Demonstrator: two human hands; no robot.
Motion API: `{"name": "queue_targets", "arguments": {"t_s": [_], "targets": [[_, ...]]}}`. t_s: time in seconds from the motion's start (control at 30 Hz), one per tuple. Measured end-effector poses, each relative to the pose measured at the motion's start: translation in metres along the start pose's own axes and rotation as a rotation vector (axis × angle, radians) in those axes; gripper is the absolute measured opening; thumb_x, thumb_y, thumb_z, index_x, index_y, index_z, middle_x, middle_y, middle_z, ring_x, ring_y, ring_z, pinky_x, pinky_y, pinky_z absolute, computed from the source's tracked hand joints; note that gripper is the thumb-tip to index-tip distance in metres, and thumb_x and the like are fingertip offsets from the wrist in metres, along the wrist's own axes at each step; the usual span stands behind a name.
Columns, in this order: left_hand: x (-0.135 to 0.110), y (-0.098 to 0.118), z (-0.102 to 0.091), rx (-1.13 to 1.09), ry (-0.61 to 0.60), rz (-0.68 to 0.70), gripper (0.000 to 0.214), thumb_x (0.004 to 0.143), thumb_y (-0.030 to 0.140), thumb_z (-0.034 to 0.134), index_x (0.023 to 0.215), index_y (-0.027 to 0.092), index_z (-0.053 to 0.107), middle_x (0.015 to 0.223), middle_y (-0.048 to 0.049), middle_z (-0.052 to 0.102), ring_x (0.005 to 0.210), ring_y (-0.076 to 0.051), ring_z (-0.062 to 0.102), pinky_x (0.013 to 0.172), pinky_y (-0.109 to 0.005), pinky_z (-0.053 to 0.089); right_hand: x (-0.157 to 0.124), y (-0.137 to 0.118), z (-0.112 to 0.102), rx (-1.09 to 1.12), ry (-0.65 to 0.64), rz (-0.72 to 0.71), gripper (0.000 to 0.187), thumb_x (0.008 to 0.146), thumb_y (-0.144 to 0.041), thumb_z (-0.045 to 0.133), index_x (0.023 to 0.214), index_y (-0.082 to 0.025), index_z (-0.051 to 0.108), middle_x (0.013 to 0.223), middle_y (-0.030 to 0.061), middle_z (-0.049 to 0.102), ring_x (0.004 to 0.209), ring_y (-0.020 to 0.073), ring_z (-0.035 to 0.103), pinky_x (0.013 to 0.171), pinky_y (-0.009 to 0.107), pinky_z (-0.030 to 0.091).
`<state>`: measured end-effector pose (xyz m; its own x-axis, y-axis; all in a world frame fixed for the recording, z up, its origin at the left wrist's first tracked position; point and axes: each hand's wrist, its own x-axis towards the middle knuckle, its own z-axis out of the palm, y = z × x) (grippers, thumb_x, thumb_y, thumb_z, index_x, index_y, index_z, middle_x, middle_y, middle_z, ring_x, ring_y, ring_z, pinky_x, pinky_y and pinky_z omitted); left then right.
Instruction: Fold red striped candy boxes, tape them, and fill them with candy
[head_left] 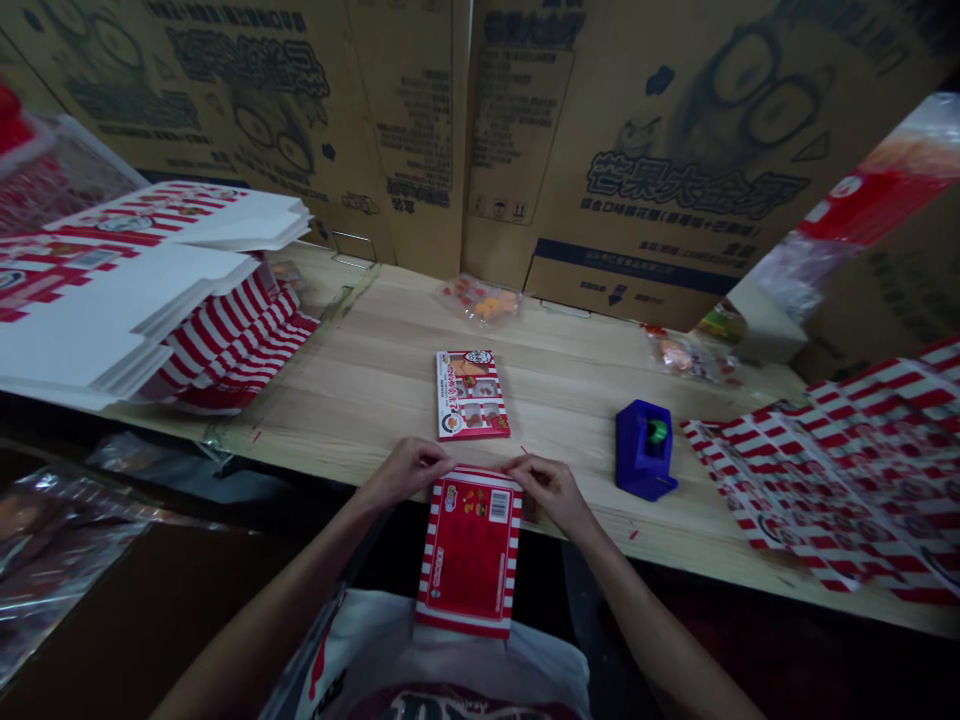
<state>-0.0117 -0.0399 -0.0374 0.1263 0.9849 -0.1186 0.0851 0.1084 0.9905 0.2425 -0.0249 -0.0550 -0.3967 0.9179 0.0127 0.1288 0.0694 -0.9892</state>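
Observation:
A red and white striped carton (469,550) lies tilted against my body at the table's front edge, its printed red panel with a barcode facing up. At its far left corner, my left hand (409,470) pinches the edge between thumb and fingers. My right hand (551,490) is closed on the far right corner in the same way. Just beyond the hands, a second small box (472,394) with pictured windows rests flat on the table. To the right stands a blue tape dispenser (645,448) with a green core.
Flat white and striped cartons (112,290) are stacked at the left. More striped cartons (840,480) spread over the right side. Candy packets (484,302) lie at the back, before large cardboard boxes (420,130). An open brown box (150,600) stands below left.

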Motion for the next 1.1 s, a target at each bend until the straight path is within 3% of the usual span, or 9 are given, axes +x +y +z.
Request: {"name": "queue_targets", "arguments": {"t_s": [0.1,0.2,0.37,0.5,0.77,0.87,0.97,1.03,1.1], "targets": [[-0.003,0.002,0.002,0.169,-0.049,0.095,0.006,0.066,0.023,0.074,0.068,0.018,0.076,0.066,-0.0029,0.071,0.06,-0.017,0.06,0.057,-0.023,0.042,-0.002,0.0,0.002,-0.076,0.012,0.016,0.019,0.075,-0.038,0.073,0.08,-0.02,0.071,0.082,0.0044,0.071,0.074,0.0192,0.065,0.069,0.031,0.052],[-0.004,-0.001,0.002,0.299,-0.016,0.194,0.011,0.074,0.025,0.068,0.073,0.019,0.076,0.068,-0.0031,0.07,0.059,-0.015,0.058,0.056,-0.022,0.039,-0.001,0.0,0.002,-0.136,0.044,0.003,0.018,0.075,-0.035,0.071,0.085,-0.021,0.071,0.083,0.0037,0.072,0.075,0.0197,0.066,0.07,0.031,0.051],[0.001,0.001,0.004,0.411,-0.018,0.251,0.016,0.077,0.024,0.062,0.066,0.015,0.07,0.053,0.0005,0.06,0.048,-0.011,0.048,0.049,-0.02,0.034,0.007,-0.004,0.001,-0.041,0.059,0.122,0.016,0.071,-0.034,0.072,0.071,-0.019,0.067,0.065,0.0022,0.069,0.059,0.0174,0.062,0.056,0.028,0.048],[0.002,0.002,0.009,0.427,-0.04,0.277,0.02,0.079,0.021,0.056,0.064,0.014,0.068,0.062,-0.0025,0.065,0.056,-0.012,0.056,0.052,-0.02,0.039,0.006,-0.003,0.001,0.024,0.055,0.116,0.02,0.07,-0.034,0.073,0.064,-0.017,0.064,0.062,0.0014,0.067,0.057,0.0151,0.06,0.055,0.025,0.047],[-0.017,-0.025,0.005,0.516,0.009,0.478,0.013,0.079,0.026,0.066,0.086,0.017,0.073,0.092,-0.0107,0.074,0.084,-0.02,0.069,0.08,-0.03,0.053,-0.023,0.016,0.009,0.022,0.131,-0.041,0.014,0.077,-0.032,0.072,0.085,-0.02,0.07,0.099,0.0072,0.071,0.091,0.0216,0.067,0.079,0.032,0.053],[-0.02,-0.031,0.011,0.383,0.047,0.384,0.012,0.078,0.027,0.068,0.083,0.016,0.072,0.087,-0.01,0.073,0.08,-0.02,0.068,0.077,-0.031,0.053,-0.031,0.022,0.02,0.006,0.239,-0.082,0.01,0.083,-0.03,0.067,0.079,-0.02,0.068,0.097,0.0076,0.071,0.093,0.0214,0.067,0.083,0.034,0.053],[-0.022,-0.032,0.021,0.03,0.042,0.136,0.026,0.076,0.034,0.07,0.094,0.015,0.071,0.09,-0.0093,0.072,0.08,-0.021,0.068,0.073,-0.031,0.055,-0.036,0.022,0.027,-0.002,0.209,-0.101,0.011,0.085,-0.028,0.064,0.092,-0.021,0.069,0.107,0.0087,0.069,0.099,0.0218,0.065,0.086,0.036,0.053],[-0.023,-0.03,0.025,-0.196,0.039,-0.017,0.038,0.074,0.039,0.073,0.104,0.016,0.07,0.097,-0.0097,0.072,0.082,-0.022,0.068,0.074,-0.034,0.056,-0.04,0.02,0.022,-0.051,0.185,-0.127,0.033,0.084,-0.027,0.066,0.116,-0.024,0.062,0.123,0.0101,0.063,0.11,0.0227,0.062,0.089,0.037,0.052],[-0.026,-0.027,0.025,-0.284,0.065,-0.09,0.042,0.071,0.039,0.076,0.105,0.016,0.07,0.099,-0.0097,0.073,0.085,-0.024,0.069,0.075,-0.035,0.056,-0.044,0.018,0.005,-0.145,0.304,-0.171,0.05,0.083,-0.027,0.066,0.131,-0.025,0.052,0.133,0.011,0.056,0.113,0.0226,0.059,0.09,0.037,0.052]]}}
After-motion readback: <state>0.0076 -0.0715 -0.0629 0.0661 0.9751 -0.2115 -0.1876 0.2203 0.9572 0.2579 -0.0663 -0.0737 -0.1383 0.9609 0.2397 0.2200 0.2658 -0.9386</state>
